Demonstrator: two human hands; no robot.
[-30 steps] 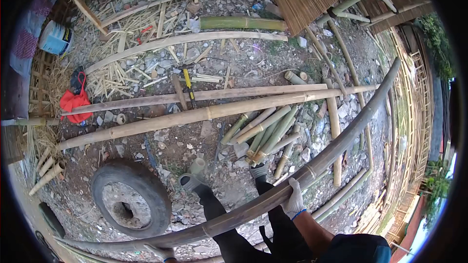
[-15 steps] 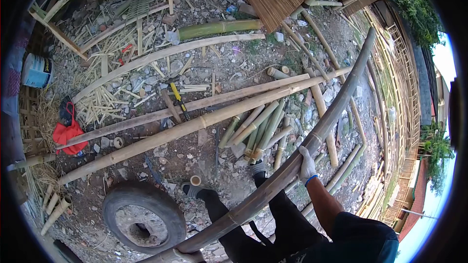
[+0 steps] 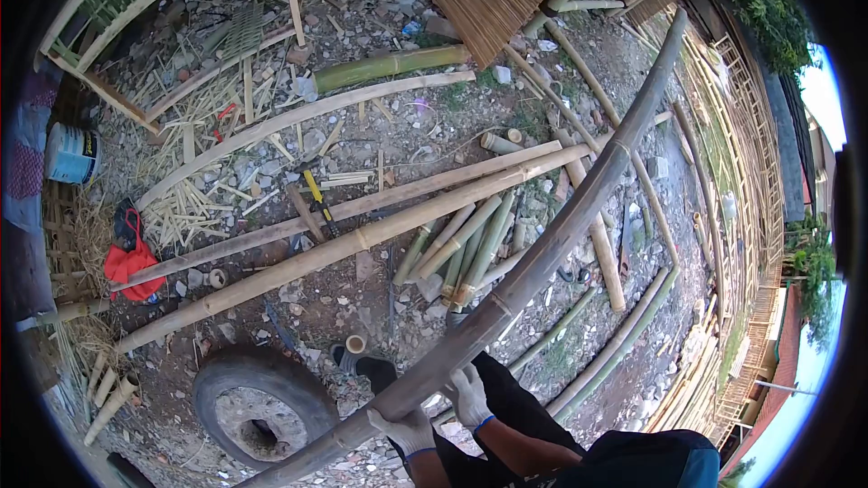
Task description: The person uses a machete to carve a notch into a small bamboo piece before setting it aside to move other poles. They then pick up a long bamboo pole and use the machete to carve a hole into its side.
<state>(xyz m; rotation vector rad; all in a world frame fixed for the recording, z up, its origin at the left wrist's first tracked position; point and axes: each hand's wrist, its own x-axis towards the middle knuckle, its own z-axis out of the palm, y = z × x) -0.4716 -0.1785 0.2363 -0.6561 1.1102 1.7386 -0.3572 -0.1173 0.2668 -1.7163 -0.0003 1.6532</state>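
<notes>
A long, dark, slightly curved bamboo pole (image 3: 529,276) runs diagonally across the view, from the lower left to the upper right. My left hand (image 3: 404,431), in a pale work glove, grips its underside near the lower end. Close beside it, a little further up the pole, my gloved right hand (image 3: 469,397) also holds the underside. The poles' shaft hides parts of the fingers. Beneath the pole are my legs in dark trousers and a bundle of short bamboo pieces (image 3: 472,248).
A pale bamboo pole (image 3: 298,268) and a wooden strip lie across the rubble. An old tyre (image 3: 265,407) is at lower left. Around are a yellow-handled tool (image 3: 314,188), a red bag (image 3: 134,267), a white bucket (image 3: 72,154) and bamboo slivers. Bamboo lattice lines the right side.
My right hand has moved down the pole and now sits next to my left hand. The left hand has come further up into view. The view has shifted slightly.
</notes>
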